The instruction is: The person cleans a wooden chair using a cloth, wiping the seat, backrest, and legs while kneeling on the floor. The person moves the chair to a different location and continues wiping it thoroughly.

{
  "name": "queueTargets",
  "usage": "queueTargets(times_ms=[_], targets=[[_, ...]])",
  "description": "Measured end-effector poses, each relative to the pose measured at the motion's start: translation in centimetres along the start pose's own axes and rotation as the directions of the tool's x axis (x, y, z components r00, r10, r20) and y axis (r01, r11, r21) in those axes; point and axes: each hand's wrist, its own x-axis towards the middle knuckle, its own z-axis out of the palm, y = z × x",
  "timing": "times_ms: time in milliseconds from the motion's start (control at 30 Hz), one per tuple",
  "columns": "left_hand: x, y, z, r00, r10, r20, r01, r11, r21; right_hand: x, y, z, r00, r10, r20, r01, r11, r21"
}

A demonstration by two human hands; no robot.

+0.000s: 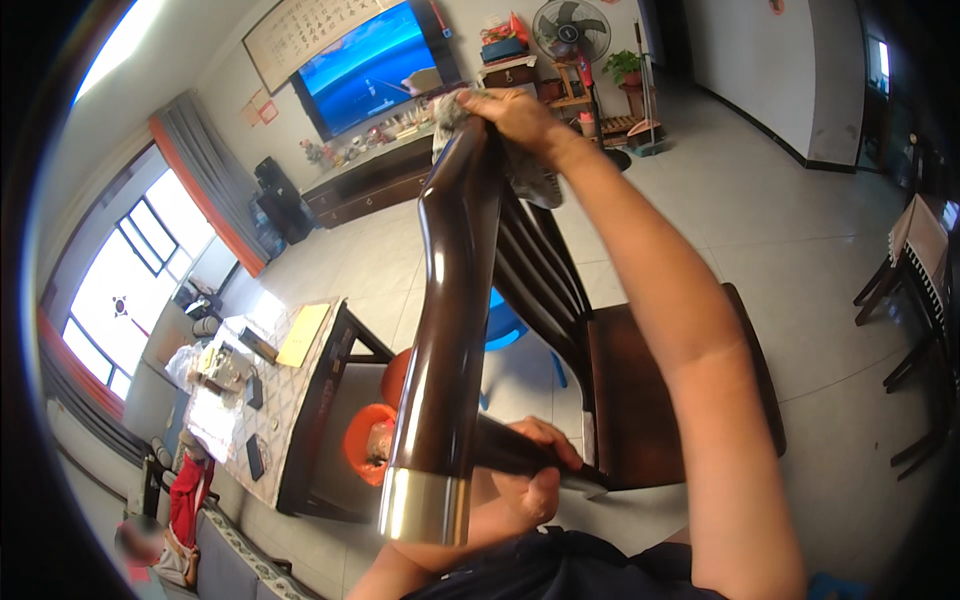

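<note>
A dark, glossy wooden chair stands right in front of me, its slatted back (544,259) towards me and its brown seat (645,397) beyond to the right. The thick curved top rail (454,315) runs close under the camera and ends in a gold-coloured cap (425,506). At the rail's far end, my right hand (517,120) presses a grey patterned cloth (452,112) against the wood. Some of that cloth hangs down behind the rail. Lower down, my left hand (536,469) is wrapped around a dark back post (514,446); the rail partly hides the left forearm.
A blue plastic stool (504,322) shows behind the chair back. Left of it are an orange-lined bin (367,446) and a table (289,420) bearing boxes. A person (169,544) is on the sofa (236,559). A standing fan (571,31) and cloth-draped chair (921,232) stand farther off.
</note>
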Motion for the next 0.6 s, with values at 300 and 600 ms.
queueTargets(times_ms=[300, 600], targets=[[-0.4, -0.4, 0.0, 0.994, 0.11, 0.002, -0.11, 0.994, 0.015, -10.0, -12.8, 6.1, 0.905, -0.263, 0.335, 0.368, 0.878, -0.305], [-0.4, -1.6, 0.1, 0.996, 0.052, -0.079, -0.05, 0.999, 0.021, -22.7, -15.0, 10.9, 0.958, -0.237, 0.163, 0.198, 0.954, 0.226]])
